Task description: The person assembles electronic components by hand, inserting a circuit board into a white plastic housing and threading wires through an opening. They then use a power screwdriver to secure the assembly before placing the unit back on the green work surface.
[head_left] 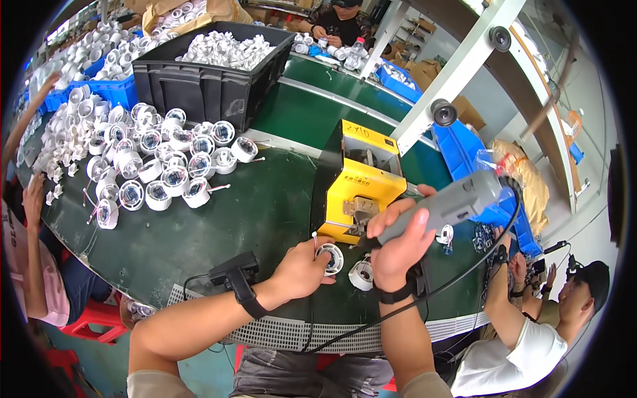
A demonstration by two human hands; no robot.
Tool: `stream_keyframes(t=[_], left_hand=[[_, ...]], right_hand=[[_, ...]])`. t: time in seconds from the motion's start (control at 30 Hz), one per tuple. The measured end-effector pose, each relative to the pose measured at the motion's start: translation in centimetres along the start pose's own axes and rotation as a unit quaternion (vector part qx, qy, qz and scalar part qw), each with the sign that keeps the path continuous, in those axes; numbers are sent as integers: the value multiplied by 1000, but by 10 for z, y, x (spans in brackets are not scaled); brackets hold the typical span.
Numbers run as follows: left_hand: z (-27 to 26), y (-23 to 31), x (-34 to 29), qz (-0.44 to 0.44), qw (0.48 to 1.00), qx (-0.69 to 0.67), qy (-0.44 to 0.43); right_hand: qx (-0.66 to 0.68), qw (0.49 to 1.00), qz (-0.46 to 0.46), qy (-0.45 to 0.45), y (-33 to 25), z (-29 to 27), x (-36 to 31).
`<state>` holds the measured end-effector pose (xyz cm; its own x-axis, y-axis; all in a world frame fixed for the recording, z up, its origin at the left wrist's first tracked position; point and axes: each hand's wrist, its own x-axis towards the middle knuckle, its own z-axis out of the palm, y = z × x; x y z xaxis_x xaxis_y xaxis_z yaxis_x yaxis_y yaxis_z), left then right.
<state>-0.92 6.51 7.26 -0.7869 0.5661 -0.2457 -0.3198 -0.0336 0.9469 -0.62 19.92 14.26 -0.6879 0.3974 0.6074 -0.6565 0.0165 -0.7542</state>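
My left hand (300, 270) grips a white round housing (331, 259) with a dark part inside, low over the green worktop. In my right hand (402, 251) is a grey electric screwdriver (444, 205), its fingers wrapped round the body. The tool's front end points left toward a yellow and black box-shaped machine (361, 186) with a metal block on its front; its tip is hard to make out. Another white round housing (361, 274) rests on the worktop between my two hands. A black cable (478, 268) runs from the screwdriver's rear down past my right wrist.
Many white housings with circuit boards (162, 162) are heaped at the left, before a black bin (199, 86) of small white parts. A blue tray (458, 156) stands right, beside a white post (458, 73). Co-workers sit left, right (517, 351) and across the bench.
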Motion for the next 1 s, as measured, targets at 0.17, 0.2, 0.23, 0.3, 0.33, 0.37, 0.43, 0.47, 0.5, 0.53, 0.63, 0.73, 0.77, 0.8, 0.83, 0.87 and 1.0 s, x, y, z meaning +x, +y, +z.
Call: stream_keyframes(t=[0.17, 0.2, 0.23, 0.3, 0.33, 0.37, 0.43, 0.47, 0.5, 0.53, 0.63, 0.73, 0.77, 0.8, 0.83, 0.87, 1.0], left_hand=[[-1, -2, 0, 9, 1000, 9, -2], [0, -4, 1, 8, 1000, 9, -4], [0, -8, 2, 22, 1000, 0, 12], [0, -8, 2, 35, 999, -9, 28], [1, -7, 1, 33, 999, -7, 26], [2, -5, 1, 30, 999, -4, 24], [3, -4, 0, 28, 999, -1, 24], [3, -3, 0, 28, 999, 2, 23], [3, -3, 0, 26, 999, 2, 23], [3, -2, -1, 28, 999, 3, 25], [2, -4, -1, 30, 999, -3, 28], [1, 3, -2, 19, 1000, 1, 13], [1, 6, -3, 8, 1000, 13, -3], [1, 5, -2, 7, 1000, 12, -2], [1, 5, -2, 7, 1000, 10, -3], [1, 5, -2, 6, 1000, 9, -3], [3, -2, -2, 30, 999, -2, 42]], right_hand=[[36, 999, 26, -22, -3, 6, -24], [31, 998, 29, -35, -1, 7, -26], [29, 998, 32, -50, 1, 7, -27], [28, 997, 35, -56, 1, 8, -29], [27, 997, 39, -55, 1, 8, -30], [25, 997, 43, -55, 2, 7, -30], [24, 997, 46, -55, 4, 6, -31], [23, 997, 47, -56, 4, 6, -32], [23, 997, 48, -55, 5, 6, -32], [24, 997, 49, -56, 5, 7, -32], [25, 997, 47, -60, 5, 7, -32], [29, 997, 45, -58, 3, 7, -31], [32, 997, 46, -50, 3, 7, -31], [32, 997, 48, -50, 4, 7, -31], [31, 997, 48, -51, 5, 7, -32], [29, 997, 48, -51, 6, 7, -32], [35, 996, 52, -67, 8, 7, -33]])
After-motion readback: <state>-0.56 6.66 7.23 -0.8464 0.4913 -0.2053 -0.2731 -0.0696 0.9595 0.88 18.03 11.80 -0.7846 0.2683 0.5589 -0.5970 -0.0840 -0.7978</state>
